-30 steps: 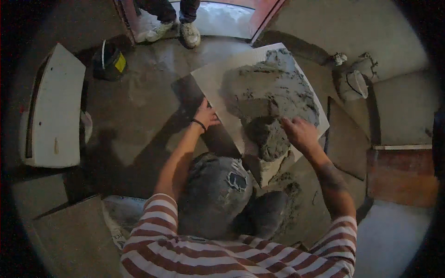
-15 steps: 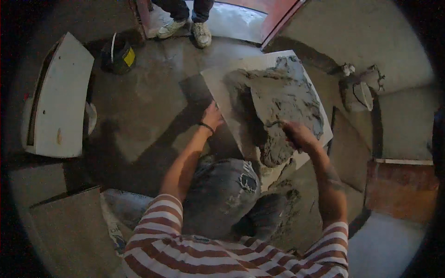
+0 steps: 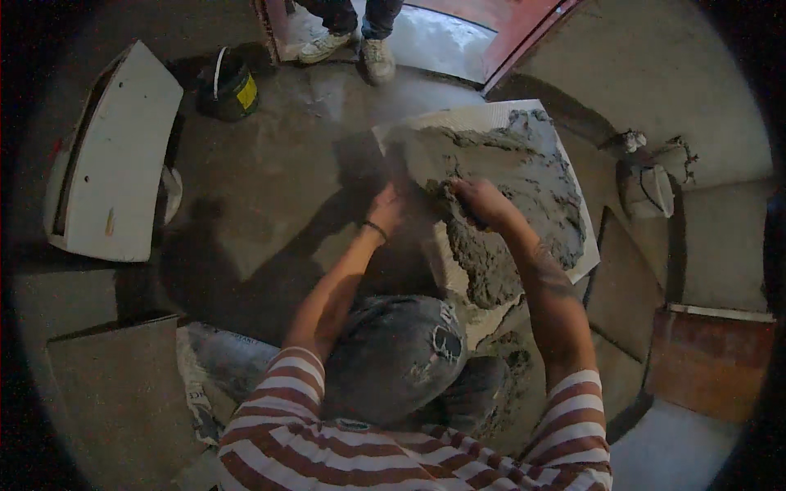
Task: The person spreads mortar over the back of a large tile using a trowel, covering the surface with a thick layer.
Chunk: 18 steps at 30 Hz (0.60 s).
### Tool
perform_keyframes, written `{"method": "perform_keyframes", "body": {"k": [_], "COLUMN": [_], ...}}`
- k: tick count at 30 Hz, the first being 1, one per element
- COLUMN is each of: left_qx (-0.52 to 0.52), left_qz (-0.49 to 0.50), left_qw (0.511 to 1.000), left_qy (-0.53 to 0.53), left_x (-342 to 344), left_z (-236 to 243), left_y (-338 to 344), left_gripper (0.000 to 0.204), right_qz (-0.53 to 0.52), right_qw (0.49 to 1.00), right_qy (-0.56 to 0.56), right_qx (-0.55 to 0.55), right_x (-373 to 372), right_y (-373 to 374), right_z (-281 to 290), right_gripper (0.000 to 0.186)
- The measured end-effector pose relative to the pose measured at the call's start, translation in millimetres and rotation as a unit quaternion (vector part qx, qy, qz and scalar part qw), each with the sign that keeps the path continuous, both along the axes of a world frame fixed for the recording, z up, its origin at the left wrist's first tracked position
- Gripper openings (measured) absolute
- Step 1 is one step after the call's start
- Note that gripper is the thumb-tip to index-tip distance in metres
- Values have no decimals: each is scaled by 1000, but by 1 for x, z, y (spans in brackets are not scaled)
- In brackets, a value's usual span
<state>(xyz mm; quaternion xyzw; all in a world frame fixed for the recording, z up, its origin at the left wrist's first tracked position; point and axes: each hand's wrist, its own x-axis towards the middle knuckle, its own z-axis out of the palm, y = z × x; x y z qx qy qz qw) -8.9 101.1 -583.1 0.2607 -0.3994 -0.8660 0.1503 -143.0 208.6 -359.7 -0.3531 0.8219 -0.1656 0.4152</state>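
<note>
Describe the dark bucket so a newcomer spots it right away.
Find the doorway at the top, where someone's pale shoes stand. Left of it, near the white panel, sits the dark bucket. Its yellow patch sets it apart from the pale bucket at far right.

Black bucket [image 3: 223, 95] (part yellow) near white panel [image 3: 127, 159]; rightward, perhaps a pale pail [image 3: 652, 195]

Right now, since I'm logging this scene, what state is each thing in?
Pale board: covered in part only.
Grey mortar: spread unevenly, lumpy.
Right hand: closed on a mortar-smeared tool, mostly hidden.
Left hand: by the board, contact unclear.
Black bucket: upright, handle raised.
White bucket: tilt unclear.
Jeans: torn at knee.
</note>
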Motion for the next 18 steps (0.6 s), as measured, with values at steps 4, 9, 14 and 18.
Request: {"method": "perform_keyframes", "body": {"k": [4, 9, 14, 18], "left_qx": [-220, -127, -161, -226], "left_qz": [45, 34, -12, -6], "left_qw": [975, 988, 986, 972], "left_qy": [9, 79, -42, -68], "left_x": [8, 10, 11, 13], "left_z": [-3, 22, 38, 43], "left_y": [-3, 2, 5, 4], "left_gripper": [44, 49, 48, 46], "right_qz": [135, 155, 177, 192], "right_qw": [955, 883, 848, 804], "right_qy": [228, 436, 499, 553], "right_qx": [-131, 82, -22, -109], "right_x": [19, 46, 56, 38], "right_y": [11, 51, 74, 46], "right_z": [15, 78, 61, 29], "right_gripper": [31, 22, 17, 16]}}
